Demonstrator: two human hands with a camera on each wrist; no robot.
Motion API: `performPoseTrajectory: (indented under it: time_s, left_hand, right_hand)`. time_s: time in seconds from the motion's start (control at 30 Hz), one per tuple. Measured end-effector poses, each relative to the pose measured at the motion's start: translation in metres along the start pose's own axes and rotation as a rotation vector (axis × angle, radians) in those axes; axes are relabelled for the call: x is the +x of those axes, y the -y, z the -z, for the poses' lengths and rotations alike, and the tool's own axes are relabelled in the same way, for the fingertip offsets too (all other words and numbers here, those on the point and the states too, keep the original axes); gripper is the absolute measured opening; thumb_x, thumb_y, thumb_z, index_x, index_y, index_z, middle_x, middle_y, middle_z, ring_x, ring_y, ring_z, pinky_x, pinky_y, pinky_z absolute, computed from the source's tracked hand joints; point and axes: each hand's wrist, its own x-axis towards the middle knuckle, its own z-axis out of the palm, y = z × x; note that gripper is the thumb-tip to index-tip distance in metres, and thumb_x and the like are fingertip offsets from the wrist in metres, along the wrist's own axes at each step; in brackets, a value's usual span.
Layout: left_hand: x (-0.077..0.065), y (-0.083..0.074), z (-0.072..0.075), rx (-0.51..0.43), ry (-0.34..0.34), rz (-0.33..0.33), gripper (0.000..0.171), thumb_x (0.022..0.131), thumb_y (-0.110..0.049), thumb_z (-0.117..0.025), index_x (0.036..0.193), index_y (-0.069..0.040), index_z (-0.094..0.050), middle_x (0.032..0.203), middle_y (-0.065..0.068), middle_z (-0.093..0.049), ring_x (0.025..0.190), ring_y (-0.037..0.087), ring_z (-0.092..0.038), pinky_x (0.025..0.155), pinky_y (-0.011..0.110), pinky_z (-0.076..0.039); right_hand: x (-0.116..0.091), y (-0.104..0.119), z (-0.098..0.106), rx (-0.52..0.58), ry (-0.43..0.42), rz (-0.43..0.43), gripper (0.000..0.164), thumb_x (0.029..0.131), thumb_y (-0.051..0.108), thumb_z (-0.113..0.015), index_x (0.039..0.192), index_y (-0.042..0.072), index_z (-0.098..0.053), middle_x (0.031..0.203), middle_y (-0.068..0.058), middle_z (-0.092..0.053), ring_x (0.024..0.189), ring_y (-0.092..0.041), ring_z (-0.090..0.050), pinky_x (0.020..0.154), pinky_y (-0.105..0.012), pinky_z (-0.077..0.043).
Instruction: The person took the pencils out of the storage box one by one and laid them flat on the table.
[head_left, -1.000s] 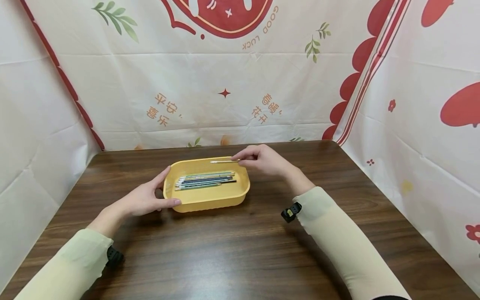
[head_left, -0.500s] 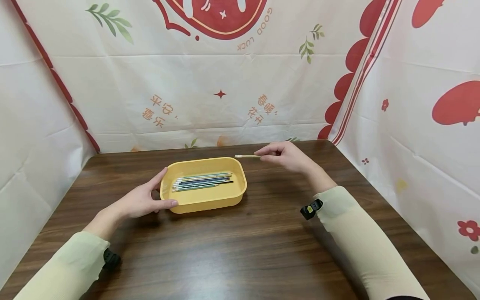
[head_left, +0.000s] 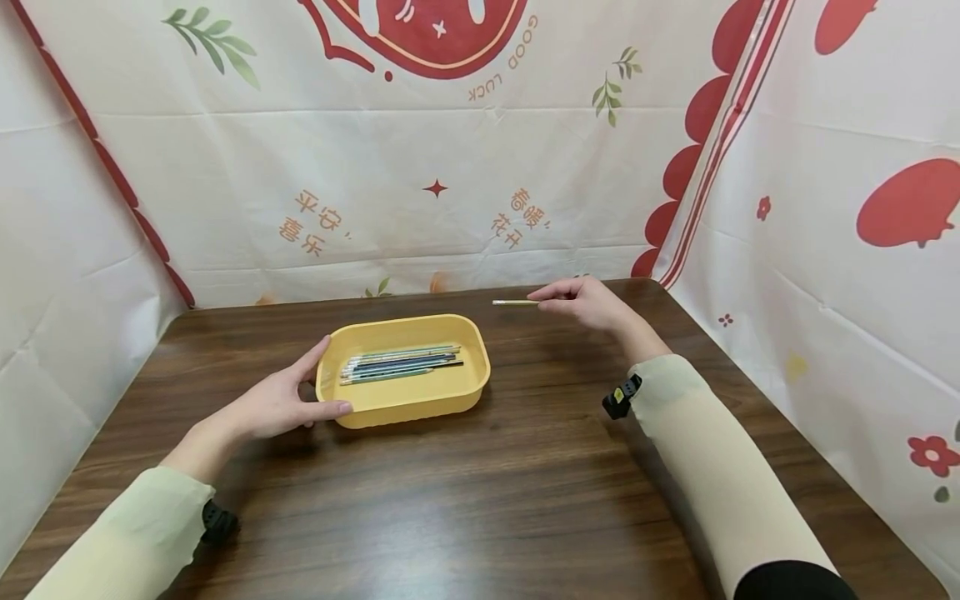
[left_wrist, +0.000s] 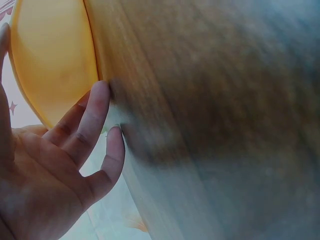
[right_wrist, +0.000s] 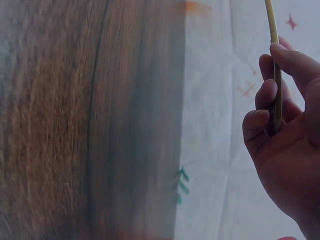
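Note:
A yellow plastic basket (head_left: 408, 412) stands on the table left of centre. Several slim pencils (head_left: 401, 364), mostly blue and green, lie side by side in it. My left hand (head_left: 273, 402) holds the basket's left end, thumb on the near rim and index finger at the far corner. In the left wrist view, fingertips (left_wrist: 100, 92) of that hand meet the yellow wall. Beyond the basket's right end, my right hand (head_left: 588, 302) pinches a thin yellow pencil (head_left: 513, 302) above the table, its pale end pointing left. In the right wrist view, fingers curl around the pencil (right_wrist: 278, 100).
The dark wooden table (head_left: 450, 500) reaches back to a white printed cloth (head_left: 405, 150). More of this cloth hangs along the left and right sides. A black wrist device (head_left: 622, 397) sits at the right cuff, and another wrist device (head_left: 218, 522) at the left.
My right hand has carried the yellow pencil from over the basket's far right rim to the right and slightly back. The left hand keeps its hold on the basket.

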Motion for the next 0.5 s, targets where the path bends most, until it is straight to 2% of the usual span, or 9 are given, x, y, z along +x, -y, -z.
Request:
performPoseTrajectory:
  time_s: [0.17,0.3,0.5]
  left_hand:
    - [0.000,0.000,0.000,0.009,-0.006,-0.003,0.128,0.091,-0.064,-0.083,0.179,-0.026,0.003,0.158,0.016,-0.056,0.097,0.018,-0.068,0.086,0.037,-0.053]
    - [0.000,0.001,0.000,0.002,-0.004,-0.004,0.128,0.092,-0.063,-0.083,0.179,-0.026,0.003,0.159,0.017,-0.055,0.095,0.018,-0.068,0.086,0.037,-0.053]
    - [0.000,0.002,0.000,0.006,-0.006,-0.010,0.128,0.092,-0.063,-0.083,0.179,-0.025,0.003,0.158,0.017,-0.057,0.099,0.018,-0.067,0.087,0.037,-0.053]
  right_hand:
    - [0.008,-0.014,-0.002,0.030,0.026,-0.057,0.030,0.107,0.031,-0.074,0.133,0.019,-0.081,0.143,-0.009,-0.074,0.134,-0.028,-0.064,0.109,-0.047,-0.050]
    - [0.013,-0.025,-0.005,0.052,0.044,-0.089,0.029,0.107,0.026,-0.074,0.134,0.016,-0.081,0.142,-0.012,-0.074,0.136,-0.029,-0.063,0.116,-0.052,-0.048]
    - [0.018,-0.037,-0.010,0.005,0.072,-0.110,0.028,0.106,0.025,-0.075,0.132,0.016,-0.082,0.138,-0.012,-0.076,0.134,-0.029,-0.065,0.116,-0.054,-0.049]
